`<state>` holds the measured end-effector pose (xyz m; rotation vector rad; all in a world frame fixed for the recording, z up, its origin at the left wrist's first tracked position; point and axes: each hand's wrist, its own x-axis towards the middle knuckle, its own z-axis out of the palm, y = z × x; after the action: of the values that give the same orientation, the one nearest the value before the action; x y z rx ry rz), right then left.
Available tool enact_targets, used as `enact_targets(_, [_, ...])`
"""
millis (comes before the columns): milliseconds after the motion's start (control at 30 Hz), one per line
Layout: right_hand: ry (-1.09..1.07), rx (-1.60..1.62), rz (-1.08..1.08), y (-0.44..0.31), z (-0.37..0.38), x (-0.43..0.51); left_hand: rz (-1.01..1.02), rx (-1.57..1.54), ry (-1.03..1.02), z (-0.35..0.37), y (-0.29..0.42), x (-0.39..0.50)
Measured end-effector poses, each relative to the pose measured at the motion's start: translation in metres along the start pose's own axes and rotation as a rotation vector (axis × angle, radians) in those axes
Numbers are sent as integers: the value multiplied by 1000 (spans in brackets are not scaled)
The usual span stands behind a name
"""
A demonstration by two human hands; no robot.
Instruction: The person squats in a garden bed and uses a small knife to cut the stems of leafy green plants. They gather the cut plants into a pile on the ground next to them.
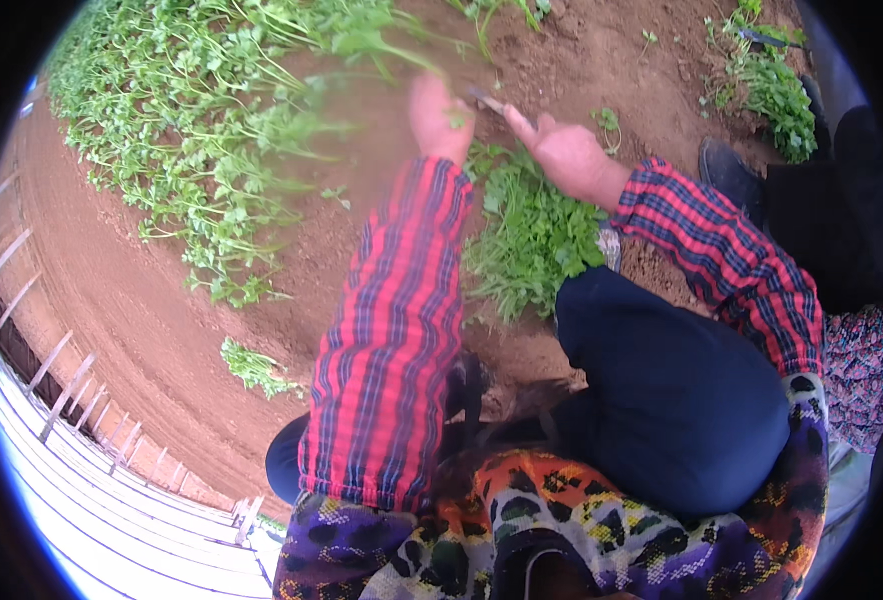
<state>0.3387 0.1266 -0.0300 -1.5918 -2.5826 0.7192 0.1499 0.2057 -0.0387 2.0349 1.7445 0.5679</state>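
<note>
Just beyond the pile of cut leafy greens [535, 225], my left hand [441, 116] is blurred, at the edge of the growing plants; green stems reach to its fingertips, and its grip on them is too blurred to tell. My right hand [565, 154] holds a small knife [486, 100], its blade pointing toward my left hand and its handle mostly hidden in my fingers. The leafy green plants [209, 127], which look like celery or parsley, stand in brown soil at the upper left. The pile of greens lies on the ground in front of my knee.
A small bunch of greens [258, 369] lies on the soil at the lower left. Another heap of greens [779, 105] is at the upper right, beside a dark shoe [730, 172] and another person's dark-clothed leg. Wooden stakes [66, 397] line the bed's far left edge.
</note>
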Motion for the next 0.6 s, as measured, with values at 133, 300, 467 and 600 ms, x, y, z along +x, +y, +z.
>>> enact_targets(133, [-39, -33, -18, 8, -8, 11, -170, 148, -154, 6, 3, 17])
enact_targets(300, [-27, 147, 93, 19, -23, -6, -417, -274, -348, -49, -6, 12])
enact_targets(467, [354, 455, 232, 15, -21, -56, -580, -60, -171, -115, -10, -135])
enact_targets(600, [330, 597, 330, 6, -27, -77, -430, 105, -418, -101, 16, -226])
